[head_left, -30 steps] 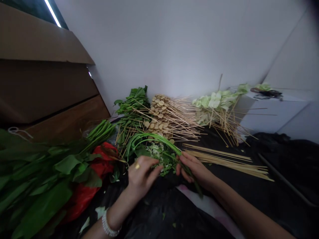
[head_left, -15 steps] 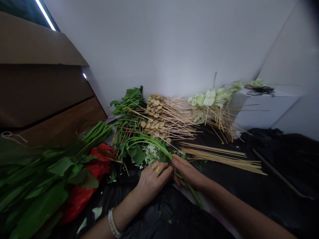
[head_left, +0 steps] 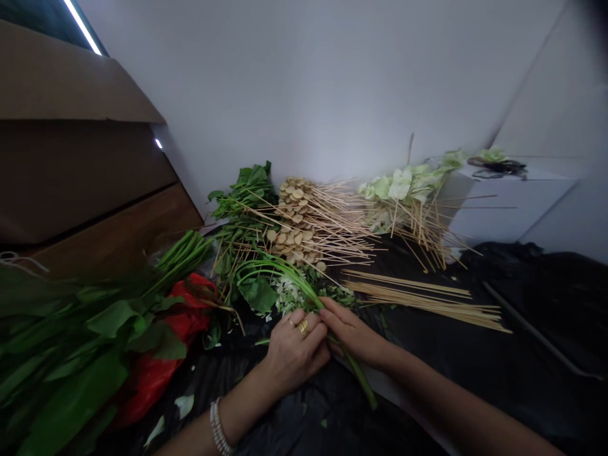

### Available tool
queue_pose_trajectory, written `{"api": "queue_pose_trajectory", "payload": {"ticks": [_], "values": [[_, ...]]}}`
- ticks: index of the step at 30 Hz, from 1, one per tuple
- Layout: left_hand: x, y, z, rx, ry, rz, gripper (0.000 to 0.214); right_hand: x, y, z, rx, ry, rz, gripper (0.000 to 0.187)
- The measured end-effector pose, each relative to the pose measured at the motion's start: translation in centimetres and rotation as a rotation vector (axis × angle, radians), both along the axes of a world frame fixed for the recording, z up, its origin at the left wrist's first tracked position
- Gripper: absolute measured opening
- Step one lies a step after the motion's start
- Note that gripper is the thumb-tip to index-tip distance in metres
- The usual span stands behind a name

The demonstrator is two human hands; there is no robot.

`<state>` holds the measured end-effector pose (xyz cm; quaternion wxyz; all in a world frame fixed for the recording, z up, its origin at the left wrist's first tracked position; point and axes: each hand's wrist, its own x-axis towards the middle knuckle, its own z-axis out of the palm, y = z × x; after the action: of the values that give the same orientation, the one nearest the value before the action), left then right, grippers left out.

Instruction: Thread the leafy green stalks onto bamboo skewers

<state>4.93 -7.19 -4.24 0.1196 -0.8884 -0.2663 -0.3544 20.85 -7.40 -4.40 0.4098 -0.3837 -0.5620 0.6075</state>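
A stalk of leafy greens (head_left: 304, 284) lies across both hands, its thin stems arching up to the left and its thick end pointing down to the right. My left hand (head_left: 297, 342), with gold rings, is closed around the stalk's middle. My right hand (head_left: 349, 329) closes on the same stalk from the right, its fingertips touching the left hand's. The palm sides of both hands are hidden. Just beyond them sits a pile of chopped pale-green bits (head_left: 289, 292). A row of bare bamboo skewers (head_left: 427, 301) lies to the right.
Skewered potato-like slices (head_left: 297, 215) stand at the back, between skewered greens (head_left: 251, 190) and skewered cabbage leaves (head_left: 403, 183). At left, a big bunch of leafy greens (head_left: 109, 316) rests on a red plastic bag (head_left: 156, 373). Black plastic sheeting (head_left: 294, 418) covers the surface.
Both hands have shifted slightly left with the stalk, and its thick end has swung a little down and left. A small green piece now shows left of the left hand.
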Motion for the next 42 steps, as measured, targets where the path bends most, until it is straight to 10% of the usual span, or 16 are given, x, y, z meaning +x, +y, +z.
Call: {"api": "queue_pose_trajectory", "payload": {"ticks": [13, 22, 35, 42], "values": [[-3.6, 1.8, 1.7, -0.619, -0.649, 0.216, 0.022, 2.0, -0.3, 0.9, 0.002, -0.011, -0.01, 0.052], [-8.1, 5.4, 2.8, -0.136, -0.581, 0.468, 0.021, 2.3, -0.5, 1.7, -0.021, -0.039, -0.028, 0.051], [-9.0, 6.3, 1.2, -0.08, -0.056, 0.55, 0.022, 2.4, -0.8, 2.1, -0.014, -0.076, 0.003, 0.051], [-9.7, 6.7, 2.0, -0.253, -0.435, 0.605, 0.016, 2.4, -1.0, 1.2, -0.058, -0.062, 0.036, 0.045]]}}
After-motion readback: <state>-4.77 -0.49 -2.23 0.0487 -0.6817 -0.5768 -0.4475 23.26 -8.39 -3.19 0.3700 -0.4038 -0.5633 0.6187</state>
